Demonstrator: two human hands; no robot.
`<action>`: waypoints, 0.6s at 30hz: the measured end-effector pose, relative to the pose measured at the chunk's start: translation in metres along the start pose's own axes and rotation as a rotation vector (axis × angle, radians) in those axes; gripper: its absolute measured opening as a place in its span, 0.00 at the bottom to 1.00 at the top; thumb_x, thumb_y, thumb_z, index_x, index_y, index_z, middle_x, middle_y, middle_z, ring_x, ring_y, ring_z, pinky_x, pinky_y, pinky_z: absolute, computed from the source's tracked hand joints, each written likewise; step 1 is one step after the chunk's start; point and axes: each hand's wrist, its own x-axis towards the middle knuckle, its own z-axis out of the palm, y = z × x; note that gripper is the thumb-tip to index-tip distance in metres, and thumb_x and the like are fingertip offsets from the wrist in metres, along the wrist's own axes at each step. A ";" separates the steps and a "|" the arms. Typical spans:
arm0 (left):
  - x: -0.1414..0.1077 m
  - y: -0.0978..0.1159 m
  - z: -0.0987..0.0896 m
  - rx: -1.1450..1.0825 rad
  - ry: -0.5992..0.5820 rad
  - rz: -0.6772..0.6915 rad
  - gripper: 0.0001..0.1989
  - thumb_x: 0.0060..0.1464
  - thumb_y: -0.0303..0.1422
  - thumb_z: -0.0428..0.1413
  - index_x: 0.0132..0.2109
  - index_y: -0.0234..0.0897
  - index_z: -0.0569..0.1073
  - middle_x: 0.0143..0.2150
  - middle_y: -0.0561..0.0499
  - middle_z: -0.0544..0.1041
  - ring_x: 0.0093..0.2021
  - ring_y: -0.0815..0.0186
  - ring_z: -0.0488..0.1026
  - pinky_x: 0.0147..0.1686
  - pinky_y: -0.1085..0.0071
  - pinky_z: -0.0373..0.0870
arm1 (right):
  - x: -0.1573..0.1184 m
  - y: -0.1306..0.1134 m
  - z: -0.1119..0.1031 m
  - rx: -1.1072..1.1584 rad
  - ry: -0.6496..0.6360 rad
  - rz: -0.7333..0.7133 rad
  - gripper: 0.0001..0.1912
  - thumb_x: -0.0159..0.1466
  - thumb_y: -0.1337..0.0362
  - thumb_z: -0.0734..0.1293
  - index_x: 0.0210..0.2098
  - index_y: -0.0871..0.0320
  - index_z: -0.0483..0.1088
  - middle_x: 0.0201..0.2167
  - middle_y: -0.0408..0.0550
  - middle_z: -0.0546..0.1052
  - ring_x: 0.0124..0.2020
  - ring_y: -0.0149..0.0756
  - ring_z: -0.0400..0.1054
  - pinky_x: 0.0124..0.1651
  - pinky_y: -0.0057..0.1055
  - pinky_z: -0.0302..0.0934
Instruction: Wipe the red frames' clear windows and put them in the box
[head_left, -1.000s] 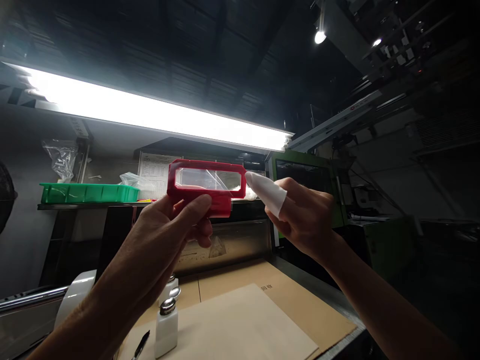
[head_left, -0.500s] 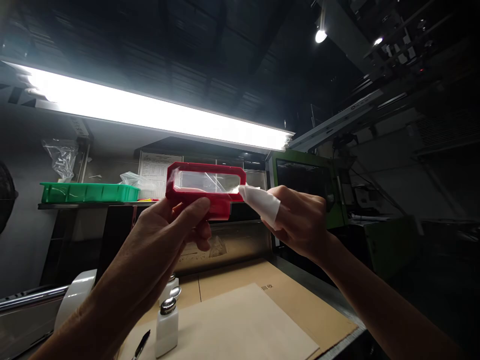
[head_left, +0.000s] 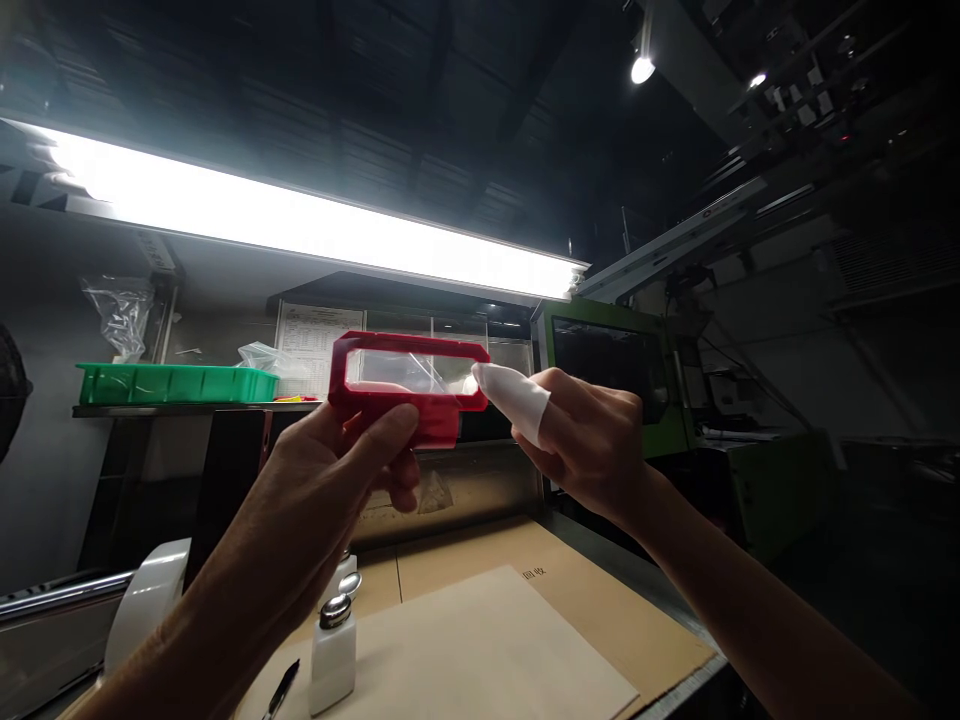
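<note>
A red frame (head_left: 435,425) with a clear window is held up below the bright lamp. My left hand (head_left: 349,465) grips its lower left part, thumb on the near side. White cloth or paper (head_left: 514,398) wraps a finger of my right hand (head_left: 596,440), and its tip is at the frame's right end, by the window's edge. The other fingers of my right hand are curled.
White bottles with metal caps, one in front (head_left: 334,655), and a black pen (head_left: 282,690) are on the cardboard-covered bench (head_left: 600,610). A green tray (head_left: 176,384) sits on the shelf. A green machine (head_left: 667,400) stands to the right.
The red frame has tilted slightly and its left end is a little lower. My right hand with the white wrap has shifted slightly left and up.
</note>
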 end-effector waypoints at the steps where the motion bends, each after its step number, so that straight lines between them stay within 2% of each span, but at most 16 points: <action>1: 0.000 0.000 0.000 0.001 -0.003 -0.003 0.10 0.48 0.39 0.61 0.32 0.38 0.73 0.19 0.58 0.71 0.20 0.74 0.65 0.19 0.81 0.66 | 0.000 0.000 0.000 0.004 0.005 -0.004 0.06 0.63 0.73 0.61 0.37 0.58 0.69 0.23 0.39 0.67 0.20 0.23 0.55 0.21 0.23 0.49; 3: 0.001 -0.001 0.000 0.000 -0.005 -0.004 0.09 0.49 0.39 0.61 0.32 0.37 0.73 0.19 0.58 0.71 0.20 0.74 0.65 0.19 0.81 0.66 | 0.000 0.000 0.000 0.012 0.014 -0.010 0.06 0.63 0.72 0.62 0.36 0.59 0.69 0.23 0.40 0.68 0.20 0.23 0.55 0.21 0.23 0.49; 8: 0.002 -0.001 0.000 -0.008 -0.012 -0.017 0.09 0.48 0.38 0.61 0.33 0.37 0.73 0.19 0.58 0.71 0.20 0.74 0.66 0.19 0.81 0.66 | -0.001 0.001 0.001 0.025 0.015 -0.006 0.11 0.63 0.73 0.62 0.44 0.59 0.69 0.23 0.40 0.67 0.20 0.24 0.56 0.22 0.23 0.49; 14: 0.000 0.000 0.002 0.001 -0.014 -0.007 0.09 0.49 0.38 0.61 0.31 0.37 0.73 0.19 0.58 0.70 0.20 0.73 0.65 0.19 0.80 0.66 | -0.001 0.000 0.001 0.031 0.022 0.009 0.08 0.62 0.73 0.62 0.36 0.56 0.69 0.22 0.39 0.67 0.20 0.24 0.56 0.22 0.24 0.48; 18: 0.001 -0.001 0.001 -0.001 -0.030 -0.005 0.09 0.49 0.38 0.61 0.31 0.38 0.73 0.18 0.57 0.70 0.20 0.73 0.65 0.19 0.80 0.65 | -0.002 0.000 0.001 0.028 0.007 0.011 0.07 0.62 0.72 0.61 0.37 0.56 0.69 0.23 0.39 0.68 0.21 0.24 0.56 0.22 0.24 0.48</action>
